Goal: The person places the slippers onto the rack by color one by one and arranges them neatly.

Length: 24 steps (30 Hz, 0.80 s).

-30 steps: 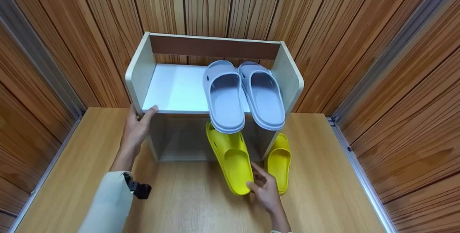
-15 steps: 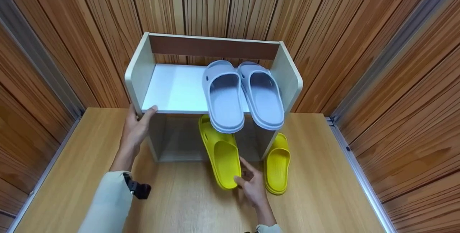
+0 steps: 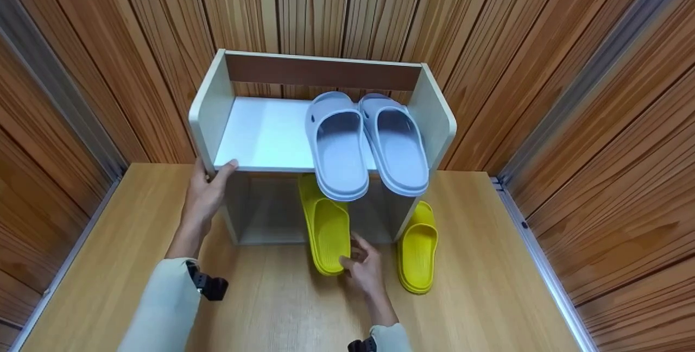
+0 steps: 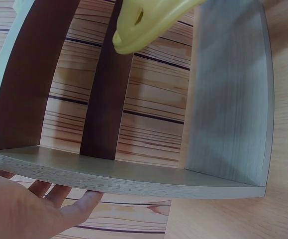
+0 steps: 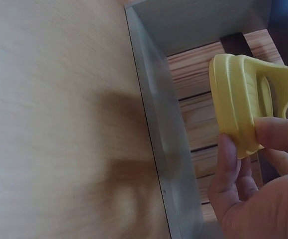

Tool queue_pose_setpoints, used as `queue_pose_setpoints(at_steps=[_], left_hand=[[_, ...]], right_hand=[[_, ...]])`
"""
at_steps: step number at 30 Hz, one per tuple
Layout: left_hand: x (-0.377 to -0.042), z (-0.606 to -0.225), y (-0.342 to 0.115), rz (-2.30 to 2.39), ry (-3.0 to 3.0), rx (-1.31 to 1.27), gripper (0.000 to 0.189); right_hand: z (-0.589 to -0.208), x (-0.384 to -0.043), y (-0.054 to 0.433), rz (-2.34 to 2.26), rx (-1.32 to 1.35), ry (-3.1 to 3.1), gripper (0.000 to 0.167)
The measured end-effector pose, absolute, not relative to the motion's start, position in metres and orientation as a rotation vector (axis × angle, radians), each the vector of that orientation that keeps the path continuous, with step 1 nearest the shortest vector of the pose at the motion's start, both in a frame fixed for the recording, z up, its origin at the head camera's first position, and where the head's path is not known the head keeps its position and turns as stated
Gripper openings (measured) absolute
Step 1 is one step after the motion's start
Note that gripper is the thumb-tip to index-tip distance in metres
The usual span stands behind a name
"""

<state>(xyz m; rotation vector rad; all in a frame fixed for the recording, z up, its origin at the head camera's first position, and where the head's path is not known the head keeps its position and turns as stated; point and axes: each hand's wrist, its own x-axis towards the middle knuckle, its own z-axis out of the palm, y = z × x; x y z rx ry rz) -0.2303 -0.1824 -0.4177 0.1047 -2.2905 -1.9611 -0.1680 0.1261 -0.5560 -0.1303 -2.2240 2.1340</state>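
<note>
My right hand [image 3: 362,268] pinches a yellow slipper [image 3: 330,235] by the right edge near its heel, thumb on top and fingers beneath. The slipper's toe points into the lower opening of a white shoe rack [image 3: 214,107], partly hidden under the upper shelf. In the right wrist view the slipper [image 5: 233,99] hangs in front of that opening, heel toward the camera. My left hand [image 3: 206,192] grips the rack's left side at upper-shelf height, thumb on the shelf's front edge. Its fingers [image 4: 86,201] lie along the outside of the side panel in the left wrist view.
Two grey slippers [image 3: 342,156] stand on the right half of the upper shelf, heels jutting past its front edge. A second yellow slipper [image 3: 418,251] lies on the wooden floor [image 3: 271,303] right of the rack. Wood-panelled walls [image 3: 347,4] enclose the back and sides.
My right hand has moved left and a little forward with the yellow slipper, which now points straighter into the lower opening. The left hand keeps its hold on the rack.
</note>
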Motion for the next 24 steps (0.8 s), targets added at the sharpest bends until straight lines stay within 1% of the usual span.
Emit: queue_pose_setpoints(at_steps=[9, 11, 16, 18, 24], left_hand=[[-0.229, -0.418, -0.182, -1.971, -2.285, 0.106, 0.085], [-0.230, -0.418, -0.183, -1.973, -2.286, 0.115, 0.085], [-0.231, -0.418, -0.182, -1.985, -2.291, 0.128, 0.086], [-0.232, -0.418, -0.182, -1.991, -2.290, 0.128, 0.085], [-0.231, -0.417, -0.182, -2.001, -2.282, 0.139, 0.085]], right_hand=[[-0.557, -0.182, 0.105, 2.172, -0.259, -2.217, 0.062], [-0.551, -0.182, 0.099, 2.165, -0.291, -2.233, 0.062], [-0.556, -0.191, 0.090, 2.118, -0.353, -2.282, 0.065], [-0.565, -0.197, 0.088, 2.097, -0.357, -2.294, 0.066], [-0.573, -0.203, 0.083, 2.053, -0.395, -2.320, 0.066]])
